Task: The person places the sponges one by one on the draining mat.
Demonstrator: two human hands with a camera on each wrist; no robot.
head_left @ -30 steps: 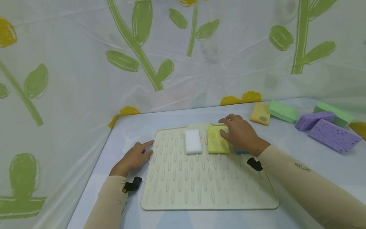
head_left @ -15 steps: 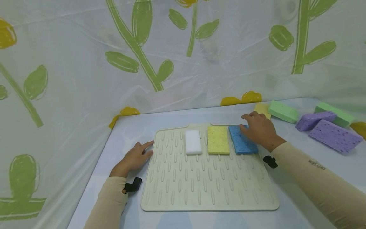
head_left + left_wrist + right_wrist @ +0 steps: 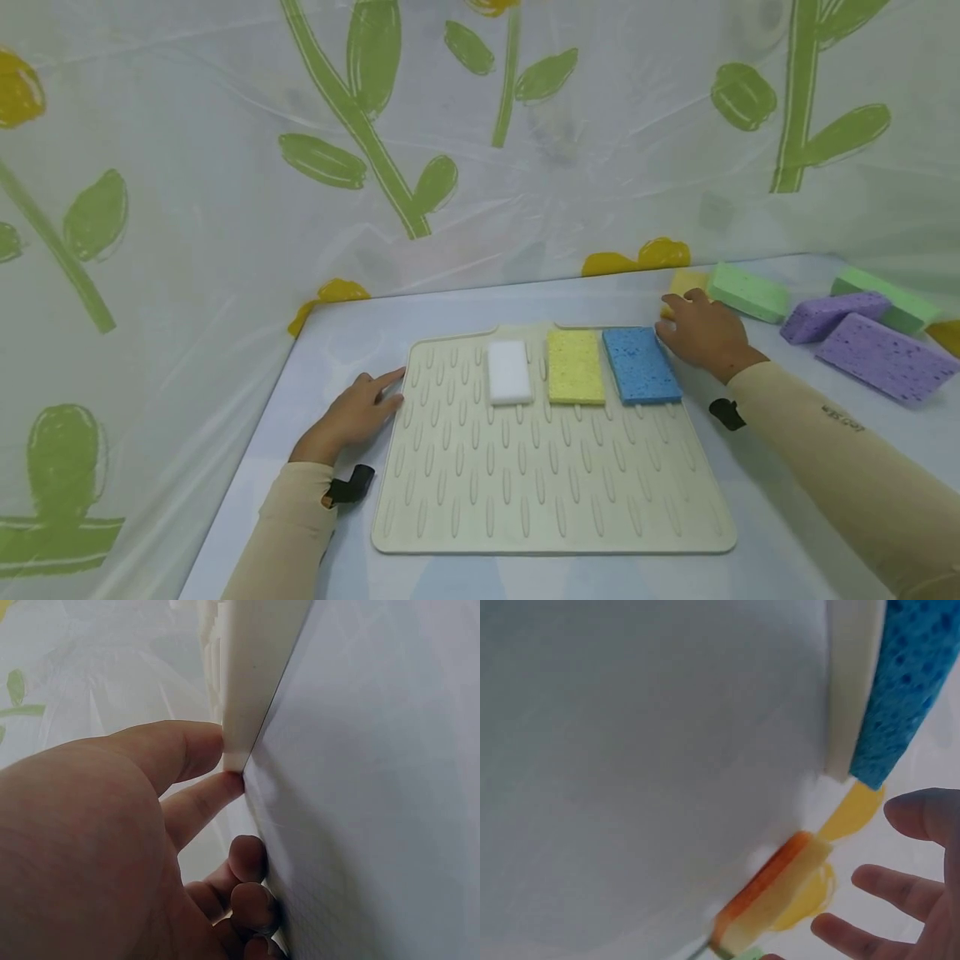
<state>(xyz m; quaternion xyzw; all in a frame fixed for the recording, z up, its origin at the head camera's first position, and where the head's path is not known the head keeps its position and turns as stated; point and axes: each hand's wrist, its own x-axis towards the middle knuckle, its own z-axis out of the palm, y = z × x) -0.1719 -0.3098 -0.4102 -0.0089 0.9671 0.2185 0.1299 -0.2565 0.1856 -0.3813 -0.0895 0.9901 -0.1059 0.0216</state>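
Observation:
A cream ridged mat [image 3: 555, 475] lies on the table. Along its far side sit a white sponge [image 3: 509, 372], a yellow sponge [image 3: 575, 367] and a blue sponge [image 3: 642, 367]. My left hand [image 3: 351, 418] touches the mat's left edge with thumb and index fingertips; its other fingers bend against the table in the left wrist view. Right of the blue sponge, my right hand [image 3: 705, 337] hovers with spread fingers and holds nothing. It partly covers a yellow-orange sponge [image 3: 687, 282] in the head view. The right wrist view shows that sponge's orange side [image 3: 761, 877], apart from the fingers.
At the back right lie a light green sponge [image 3: 748, 292] and another green sponge [image 3: 892, 298], with a small purple sponge [image 3: 832, 316] and a larger purple sponge [image 3: 887, 357] beside it. A white curtain [image 3: 202, 208] with green leaf prints hangs behind the table.
My right hand has moved right, from above the yellow sponge across the blue one to near the yellow-orange sponge, uncovering the blue sponge. My left hand has stayed at the mat's edge.

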